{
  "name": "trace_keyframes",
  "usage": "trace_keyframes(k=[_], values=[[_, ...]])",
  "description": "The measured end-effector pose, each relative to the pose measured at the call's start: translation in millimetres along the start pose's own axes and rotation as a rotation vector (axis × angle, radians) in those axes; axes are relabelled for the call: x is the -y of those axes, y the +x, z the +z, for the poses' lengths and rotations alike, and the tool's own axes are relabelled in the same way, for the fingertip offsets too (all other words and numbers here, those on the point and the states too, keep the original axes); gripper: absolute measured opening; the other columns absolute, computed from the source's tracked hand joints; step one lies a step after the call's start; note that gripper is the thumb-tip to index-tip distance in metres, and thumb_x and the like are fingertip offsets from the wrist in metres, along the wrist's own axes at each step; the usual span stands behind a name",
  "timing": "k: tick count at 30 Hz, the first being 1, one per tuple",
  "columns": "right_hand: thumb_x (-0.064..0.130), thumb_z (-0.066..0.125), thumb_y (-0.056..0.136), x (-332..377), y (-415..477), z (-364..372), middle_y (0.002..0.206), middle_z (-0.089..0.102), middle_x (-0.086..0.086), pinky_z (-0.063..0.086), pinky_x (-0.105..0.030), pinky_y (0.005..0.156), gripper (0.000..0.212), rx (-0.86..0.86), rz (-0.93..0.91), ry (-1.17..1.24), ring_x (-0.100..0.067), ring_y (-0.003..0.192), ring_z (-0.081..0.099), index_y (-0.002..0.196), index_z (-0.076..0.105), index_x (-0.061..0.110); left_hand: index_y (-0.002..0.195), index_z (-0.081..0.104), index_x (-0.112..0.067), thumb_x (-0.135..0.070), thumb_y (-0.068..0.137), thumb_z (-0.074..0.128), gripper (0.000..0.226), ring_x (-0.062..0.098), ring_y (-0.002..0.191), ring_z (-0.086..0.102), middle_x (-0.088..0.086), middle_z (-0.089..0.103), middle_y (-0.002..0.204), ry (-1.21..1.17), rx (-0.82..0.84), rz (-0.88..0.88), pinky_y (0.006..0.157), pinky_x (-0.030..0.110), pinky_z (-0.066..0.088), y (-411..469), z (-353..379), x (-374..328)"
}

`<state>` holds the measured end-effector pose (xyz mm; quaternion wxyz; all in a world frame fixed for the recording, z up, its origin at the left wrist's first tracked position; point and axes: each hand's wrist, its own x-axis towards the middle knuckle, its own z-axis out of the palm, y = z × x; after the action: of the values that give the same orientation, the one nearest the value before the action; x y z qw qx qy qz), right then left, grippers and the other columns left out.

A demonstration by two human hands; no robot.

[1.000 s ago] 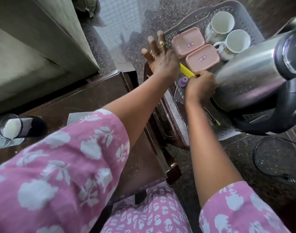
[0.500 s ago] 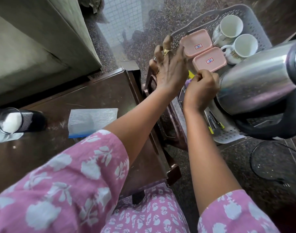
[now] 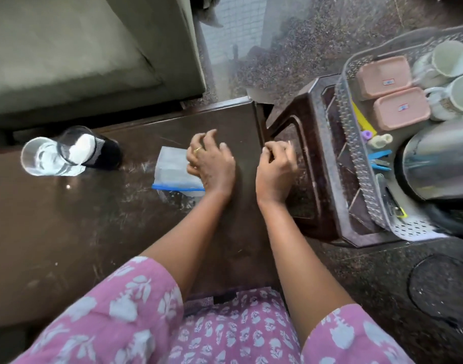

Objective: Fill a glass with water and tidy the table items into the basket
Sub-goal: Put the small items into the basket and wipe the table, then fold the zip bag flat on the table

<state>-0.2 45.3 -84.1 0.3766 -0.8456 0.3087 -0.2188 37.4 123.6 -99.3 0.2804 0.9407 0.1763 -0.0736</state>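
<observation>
Hovering my left hand (image 3: 210, 164), fingers curled and empty, over the zip bag (image 3: 172, 170) on the table (image 3: 67, 232); my right hand (image 3: 276, 165) is loosely curled, contents unclear. I'm risking sweeping the water-filled glass (image 3: 47, 156) nearby while reaching for the basket (image 3: 356, 164)

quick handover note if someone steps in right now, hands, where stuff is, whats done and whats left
Left hand: fingers curled, on the clear zip bag with blue seal, not gripping it yet.
Right hand: loosely curled at the edge of the dark brown table; whether it holds anything is unclear.
Clear drinking glass, with water in it, and a black bottle stand on the table's left.
Done: pink boxes, white mugs, steel kettle and small items sit in the grey perforated basket.
Left: bag, possibly the bottle.
</observation>
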Motion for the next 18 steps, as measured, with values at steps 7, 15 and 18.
trace_keyframes(k=[7, 15, 18], values=[[0.015, 0.068, 0.083, 6, -43, 40, 0.116, 0.051, -0.017, 0.039, -0.033, 0.088, 0.033, 0.355, 0.305, -0.017, -0.031, 0.098, 0.056, 0.111, 0.060, 0.000, 0.134, 0.037, -0.018, -0.033, 0.090, 0.048, 0.048, 0.030, 0.133, 0.029, 0.006, 0.035, 0.144, 0.033, -0.020, -0.347, 0.107, 0.046, 0.021, 43, -35, 89], [0.037, 0.058, 0.089, 12, -60, 61, 0.129, 0.032, -0.017, 0.036, -0.035, 0.098, 0.049, 0.634, 0.682, -0.205, -0.034, 0.115, 0.042, 0.116, 0.051, -0.004, 0.131, 0.039, -0.020, -0.042, 0.091, 0.045, 0.046, 0.028, 0.128, 0.039, 0.003, 0.049, 0.136, -0.177, 0.144, -0.514, 0.105, 0.045, 0.022, 58, -47, 133], [0.032, 0.053, 0.092, 12, -64, 63, 0.128, 0.033, -0.014, 0.037, -0.029, 0.086, 0.041, 0.639, 0.711, -0.175, -0.033, 0.111, 0.046, 0.115, 0.054, -0.001, 0.127, 0.045, -0.024, -0.042, 0.095, 0.039, 0.037, 0.026, 0.124, 0.042, 0.000, 0.054, 0.130, -0.176, 0.189, -0.475, 0.103, 0.043, 0.022, 52, -48, 137]])
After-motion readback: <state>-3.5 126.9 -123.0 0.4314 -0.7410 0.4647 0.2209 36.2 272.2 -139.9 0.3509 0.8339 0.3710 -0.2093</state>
